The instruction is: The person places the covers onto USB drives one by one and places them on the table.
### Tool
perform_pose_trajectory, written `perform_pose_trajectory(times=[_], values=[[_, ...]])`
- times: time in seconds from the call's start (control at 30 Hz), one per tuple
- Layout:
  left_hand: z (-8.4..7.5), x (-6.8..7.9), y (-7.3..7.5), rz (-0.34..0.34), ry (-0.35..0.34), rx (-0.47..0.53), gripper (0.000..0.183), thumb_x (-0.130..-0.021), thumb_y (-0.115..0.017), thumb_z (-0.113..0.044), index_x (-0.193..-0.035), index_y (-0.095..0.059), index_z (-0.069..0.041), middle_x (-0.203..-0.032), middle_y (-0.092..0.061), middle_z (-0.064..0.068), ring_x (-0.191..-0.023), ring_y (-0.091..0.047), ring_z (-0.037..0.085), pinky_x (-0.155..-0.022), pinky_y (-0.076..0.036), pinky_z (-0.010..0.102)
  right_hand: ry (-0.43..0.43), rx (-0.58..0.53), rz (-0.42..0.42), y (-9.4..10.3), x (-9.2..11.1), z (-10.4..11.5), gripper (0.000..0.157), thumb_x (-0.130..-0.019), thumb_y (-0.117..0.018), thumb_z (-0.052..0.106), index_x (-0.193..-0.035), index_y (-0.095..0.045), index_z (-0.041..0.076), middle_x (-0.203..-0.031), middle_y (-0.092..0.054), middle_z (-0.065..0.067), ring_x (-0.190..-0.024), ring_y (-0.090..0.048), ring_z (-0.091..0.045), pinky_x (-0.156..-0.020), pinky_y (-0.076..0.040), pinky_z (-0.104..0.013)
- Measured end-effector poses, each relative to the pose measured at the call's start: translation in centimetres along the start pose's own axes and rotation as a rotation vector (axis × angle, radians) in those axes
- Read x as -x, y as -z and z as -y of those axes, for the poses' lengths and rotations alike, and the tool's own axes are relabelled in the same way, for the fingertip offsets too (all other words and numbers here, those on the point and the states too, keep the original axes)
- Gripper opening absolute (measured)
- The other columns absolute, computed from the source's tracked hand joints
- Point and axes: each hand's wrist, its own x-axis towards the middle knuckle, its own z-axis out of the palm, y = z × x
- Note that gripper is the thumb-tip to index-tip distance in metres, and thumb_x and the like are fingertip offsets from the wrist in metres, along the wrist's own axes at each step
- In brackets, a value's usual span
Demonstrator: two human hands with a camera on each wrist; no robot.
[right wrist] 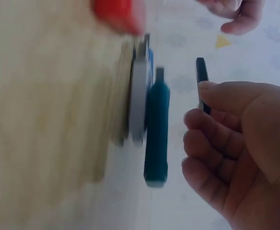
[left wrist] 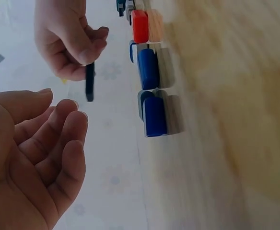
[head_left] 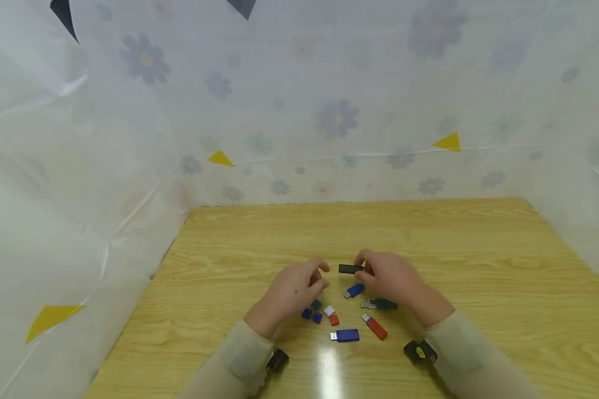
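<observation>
My right hand [head_left: 396,280] pinches a black USB stick [head_left: 350,269] between thumb and fingers, just above the table; the right wrist view shows the same dark stick [right wrist: 202,72] edge-on. Close to its free end is my left hand [head_left: 292,291], fingers loosely bent and holding nothing, with a gap between hand and stick. Below the hands lie a blue USB stick [head_left: 355,290], a dark teal one [head_left: 386,304], a red one [head_left: 376,328] and another blue one [head_left: 348,335], their metal plugs bare.
Near the left hand sit several small caps: blue caps [head_left: 306,313], a white cap [head_left: 329,311] and a red cap [head_left: 334,320]. The wooden table [head_left: 479,249] meets a flowered white curtain [head_left: 299,111] at the back and sides.
</observation>
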Motion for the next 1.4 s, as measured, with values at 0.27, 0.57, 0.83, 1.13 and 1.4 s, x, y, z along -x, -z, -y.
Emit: perform_pose_trajectory(times=[0.27, 0.57, 0.83, 1.13, 1.4], values=[[0.4, 0.0, 0.1, 0.021, -0.014, -0.022, 0.021, -0.102, -0.064, -0.026, -0.12, -0.067, -0.015, -0.083, -0.064, -0.014, -0.066, -0.057, 0.004, -0.061, -0.049, 0.026, -0.063, 0.052, 0.086, 0.2, -2.6, -1.9, 0.015, -0.099, -0.068, 0.028, -0.108, -0.065, 0.016, -0.078, -0.057, 0.005, -0.065, -0.052, -0.014, -0.06, -0.045, -0.035], [0.7, 0.0, 0.2, 0.036, -0.009, -0.033, 0.02, -0.102, -0.063, -0.027, -0.119, -0.067, -0.016, -0.084, -0.063, -0.014, -0.068, -0.057, 0.004, -0.063, -0.049, 0.027, -0.074, 0.129, 0.181, 0.2, -5.6, -3.1, 0.013, -0.099, -0.067, 0.027, -0.105, -0.066, 0.016, -0.088, -0.064, 0.003, -0.073, -0.058, -0.015, -0.068, -0.05, -0.04], [0.8, 0.1, 0.1, 0.046, -0.007, -0.02, 0.019, -0.102, -0.063, -0.029, -0.118, -0.068, -0.018, -0.084, -0.062, -0.015, -0.069, -0.057, 0.004, -0.065, -0.049, 0.028, -0.072, 0.194, 0.197, -0.2, -6.6, -3.1, 0.013, -0.098, -0.068, 0.026, -0.105, -0.068, 0.015, -0.093, -0.068, 0.001, -0.082, -0.064, -0.019, -0.074, -0.053, -0.045], [0.8, 0.2, 0.3, 0.037, 0.004, -0.048, 0.019, -0.102, -0.063, -0.028, -0.117, -0.069, -0.018, -0.085, -0.063, -0.014, -0.068, -0.057, 0.005, -0.063, -0.049, 0.028, -0.094, 0.074, 0.144, 0.4, -4.5, -3.3, 0.025, -0.099, -0.065, 0.03, -0.116, -0.067, 0.012, -0.094, -0.067, -0.001, -0.078, -0.061, -0.018, -0.071, -0.052, -0.043], [1.2, 0.2, 0.5, 0.1, 0.02, -0.145, 0.009, -0.1, -0.067, -0.027, -0.104, -0.07, -0.02, -0.09, -0.064, -0.012, -0.077, -0.057, 0.006, -0.07, -0.05, 0.031, -0.106, -0.073, 0.084, 1.2, -2.0, -2.9, 0.022, -0.101, -0.063, 0.031, -0.114, -0.068, 0.014, -0.087, -0.063, 0.002, -0.072, -0.057, -0.015, -0.066, -0.049, -0.038]])
